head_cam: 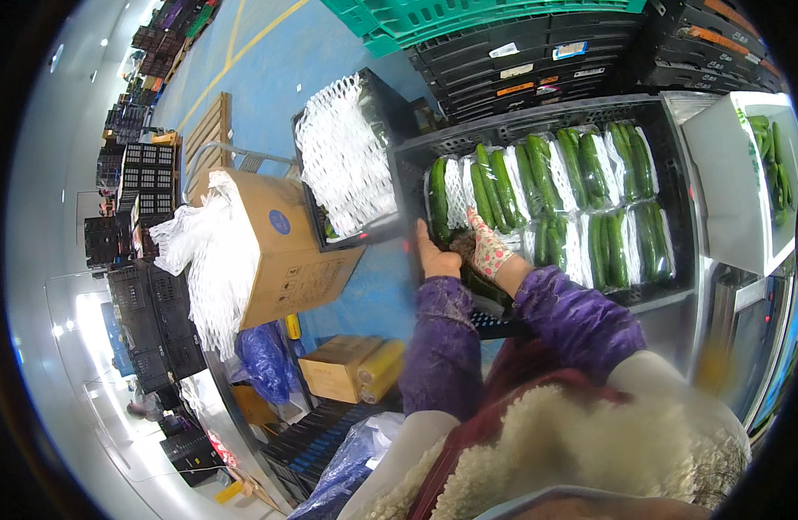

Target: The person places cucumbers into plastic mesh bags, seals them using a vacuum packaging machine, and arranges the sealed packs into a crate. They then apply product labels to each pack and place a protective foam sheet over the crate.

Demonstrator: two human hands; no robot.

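A black plastic crate [682,195] stands before me with several clear-wrapped packs of cucumbers [574,169] in two rows. White foam netting [559,175] shows between many of the packs. My left hand [438,255], bare, reaches down inside the crate's left wall. Opposite it is my right hand [490,249], in a flower-patterned glove. Between them, at the crate's near left corner, lies a dark green wrapped pack [482,286], with my hands at its two sides. My wrists and purple sleeves hide part of it. A brownish patch between the hands is too blurred to name.
Left of the crate is another black crate [389,97] topped with foam netting [347,156]. A cardboard box [295,260] spills more netting. Stacked black crates [535,65] stand behind, under a green crate [438,19]. A white foam box [724,188] with cucumbers stands at right.
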